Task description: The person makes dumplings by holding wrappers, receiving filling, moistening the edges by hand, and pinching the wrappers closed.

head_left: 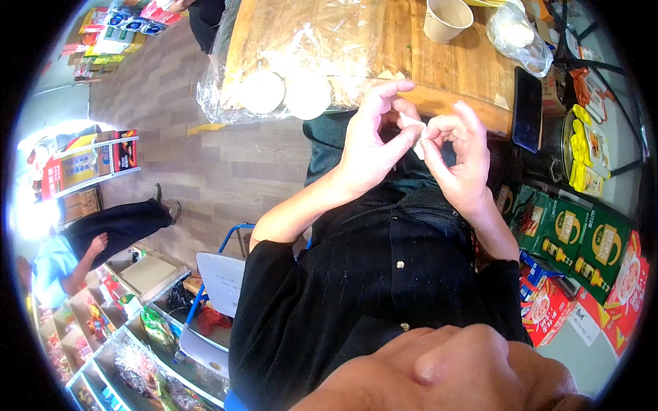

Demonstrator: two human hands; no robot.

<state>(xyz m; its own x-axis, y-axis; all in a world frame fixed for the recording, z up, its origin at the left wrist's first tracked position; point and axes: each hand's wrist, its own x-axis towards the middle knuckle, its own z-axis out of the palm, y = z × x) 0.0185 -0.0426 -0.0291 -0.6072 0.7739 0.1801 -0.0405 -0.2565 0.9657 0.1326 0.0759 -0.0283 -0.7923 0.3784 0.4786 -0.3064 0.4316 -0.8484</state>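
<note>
Above my lap, close to the table's front edge, my left hand (373,133) and my right hand (458,147) meet. Between their fingertips is a small, soft-looking white piece (412,125), perhaps dough or paper; its kind is unclear. Thumb and index finger of each hand pinch it from opposite sides, and the other fingers are curled or raised. Two pale round discs (262,92), washed out by glare, lie on clear plastic film (301,51) at the table's left corner.
On the wooden table (439,72) stand a paper cup (447,22) and a clear plastic bag (515,33) with something white inside. A black phone (527,109) is at the right edge. Boxes (569,236) are stacked at right. Behind me are a chair (219,281) and shelves; a person (103,236) is at left.
</note>
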